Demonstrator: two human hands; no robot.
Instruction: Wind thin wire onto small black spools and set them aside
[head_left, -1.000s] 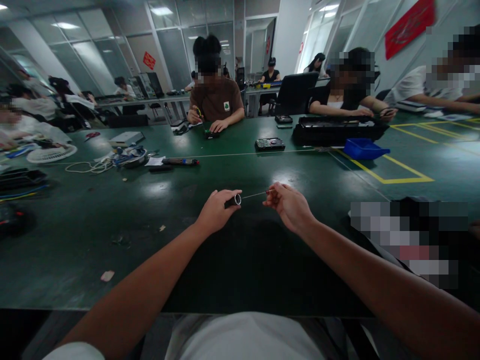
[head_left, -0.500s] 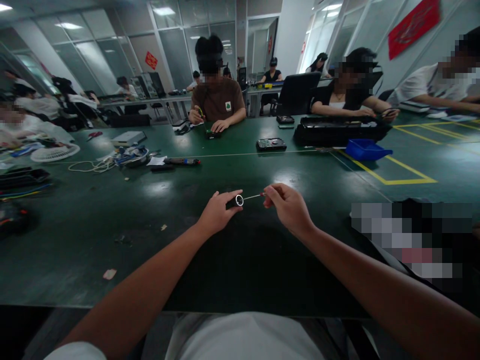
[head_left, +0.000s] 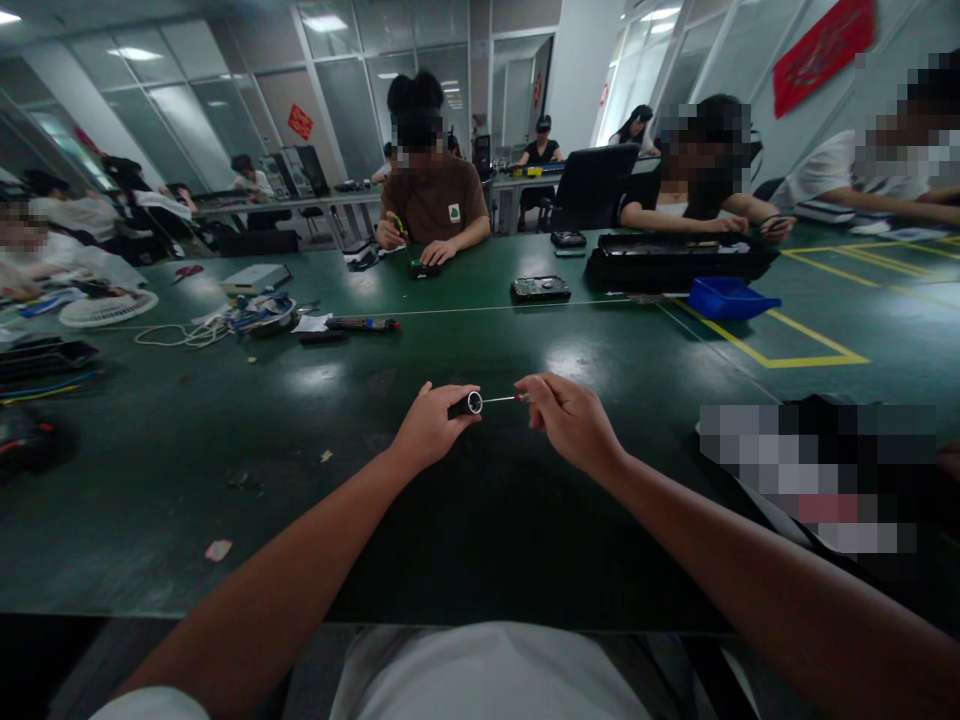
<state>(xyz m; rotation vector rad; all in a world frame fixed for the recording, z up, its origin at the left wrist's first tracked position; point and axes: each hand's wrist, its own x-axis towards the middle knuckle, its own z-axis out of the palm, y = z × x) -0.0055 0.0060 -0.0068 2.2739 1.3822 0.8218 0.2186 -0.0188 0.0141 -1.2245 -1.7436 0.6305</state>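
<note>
Near the middle of the view, my left hand (head_left: 433,425) is closed round a short black cylinder (head_left: 466,404) with a bright ring at its right end. My right hand (head_left: 571,418) pinches the red handle of a thin screwdriver (head_left: 501,399). The metal shaft points left, and its tip is at the ringed end of the cylinder. How far the tip reaches inside is too small to tell. Both hands are held over the green table (head_left: 480,530).
Across the table a person (head_left: 439,205) works on a small device. A hard drive (head_left: 541,289), a blue tray (head_left: 731,299) and a long black housing (head_left: 675,268) stand at the back right. A pen-like tool (head_left: 364,324) and bundled cables (head_left: 255,315) are at left.
My right hand has moved slightly left and down, and the screwdriver shaft has gone from slanted to nearly level. My left hand and the cylinder are almost unchanged.
</note>
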